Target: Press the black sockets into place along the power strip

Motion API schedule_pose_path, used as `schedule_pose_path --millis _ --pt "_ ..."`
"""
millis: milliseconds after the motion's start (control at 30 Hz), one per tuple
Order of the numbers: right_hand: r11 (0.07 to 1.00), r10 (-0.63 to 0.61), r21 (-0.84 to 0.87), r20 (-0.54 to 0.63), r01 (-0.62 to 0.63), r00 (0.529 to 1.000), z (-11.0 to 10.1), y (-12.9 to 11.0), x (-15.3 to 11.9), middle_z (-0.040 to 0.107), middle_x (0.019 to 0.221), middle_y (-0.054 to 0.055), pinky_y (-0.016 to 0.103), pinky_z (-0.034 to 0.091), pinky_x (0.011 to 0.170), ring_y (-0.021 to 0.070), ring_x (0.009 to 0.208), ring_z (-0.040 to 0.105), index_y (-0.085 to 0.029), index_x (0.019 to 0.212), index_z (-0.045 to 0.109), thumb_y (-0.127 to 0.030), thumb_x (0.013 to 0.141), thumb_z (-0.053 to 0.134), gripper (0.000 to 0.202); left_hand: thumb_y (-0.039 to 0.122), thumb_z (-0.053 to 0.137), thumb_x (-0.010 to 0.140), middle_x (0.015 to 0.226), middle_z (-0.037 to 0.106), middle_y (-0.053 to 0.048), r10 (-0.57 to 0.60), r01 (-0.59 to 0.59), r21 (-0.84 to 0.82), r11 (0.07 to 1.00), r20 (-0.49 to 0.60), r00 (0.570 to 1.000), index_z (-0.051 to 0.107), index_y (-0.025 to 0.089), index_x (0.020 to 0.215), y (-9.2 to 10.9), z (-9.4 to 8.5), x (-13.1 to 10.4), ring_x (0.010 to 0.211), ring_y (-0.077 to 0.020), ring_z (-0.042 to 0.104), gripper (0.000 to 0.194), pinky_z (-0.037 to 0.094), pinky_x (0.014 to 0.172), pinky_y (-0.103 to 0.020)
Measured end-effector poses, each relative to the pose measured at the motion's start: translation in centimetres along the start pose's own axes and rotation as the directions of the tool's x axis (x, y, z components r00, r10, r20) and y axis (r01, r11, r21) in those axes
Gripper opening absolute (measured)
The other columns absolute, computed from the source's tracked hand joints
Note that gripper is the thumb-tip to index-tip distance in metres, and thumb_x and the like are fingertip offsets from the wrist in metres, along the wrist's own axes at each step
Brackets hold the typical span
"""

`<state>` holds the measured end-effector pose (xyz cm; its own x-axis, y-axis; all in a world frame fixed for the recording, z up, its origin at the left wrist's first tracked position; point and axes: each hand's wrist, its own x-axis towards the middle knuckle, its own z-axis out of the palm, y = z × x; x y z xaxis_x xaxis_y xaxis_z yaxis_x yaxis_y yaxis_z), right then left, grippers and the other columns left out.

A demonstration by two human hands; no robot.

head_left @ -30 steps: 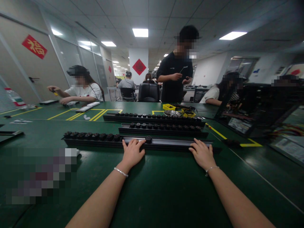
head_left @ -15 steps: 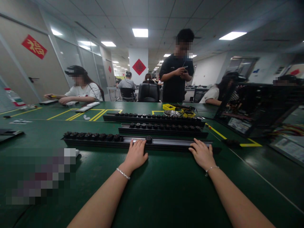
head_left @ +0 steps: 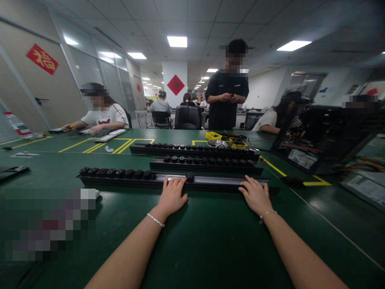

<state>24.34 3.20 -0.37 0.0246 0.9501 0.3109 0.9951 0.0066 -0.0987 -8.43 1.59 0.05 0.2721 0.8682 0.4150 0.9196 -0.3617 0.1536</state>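
black and long, the nearest rail [head_left: 216, 186] lies across the middle of the worktop [head_left: 210, 241], roughly in line with its far edge. small black blocks [head_left: 120, 173] crowd its left end, and one lone block [head_left: 189, 177] sits apart near its middle, in the shiny channel. the left hand [head_left: 173, 195] is loosely spread, clenched on nothing, its fingertips on the rail just left of that block; whether they touch it i cannot tell. the right hand [head_left: 256, 195] is also unclenched, fingers spread over the rail near its right end.

for good handling, the right hand would do best as a steady brace, wrist low, so the rail does not skid or turn. the left would best press low and straight along the channel, since a push up high could tip or jam the block.

two more loaded rails, the middle rail [head_left: 207, 169] and the far rail [head_left: 195, 151], lie beyond. a yellow tray [head_left: 213, 135] and metal bowl [head_left: 217, 143] are near the far edge.
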Motion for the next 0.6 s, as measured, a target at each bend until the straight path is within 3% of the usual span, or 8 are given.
schedule_pose_path --millis 600 --pt "1.0 0.018 0.013 0.033 -0.018 0.999 -0.27 -0.1 0.05 0.039 0.14 0.005 0.061 0.013 0.103 0.0264 0.131 0.028 -0.027 0.106 0.06 -0.045 0.089 0.028 0.04 0.033 0.051 0.078 0.118 0.057 -0.005 -0.021 0.021 -0.017 1.0 0.021 1.0 0.042 0.025 0.129 -0.06 -0.03 0.2 0.116 -0.0229 0.045 0.053 0.007 0.111 -0.049"
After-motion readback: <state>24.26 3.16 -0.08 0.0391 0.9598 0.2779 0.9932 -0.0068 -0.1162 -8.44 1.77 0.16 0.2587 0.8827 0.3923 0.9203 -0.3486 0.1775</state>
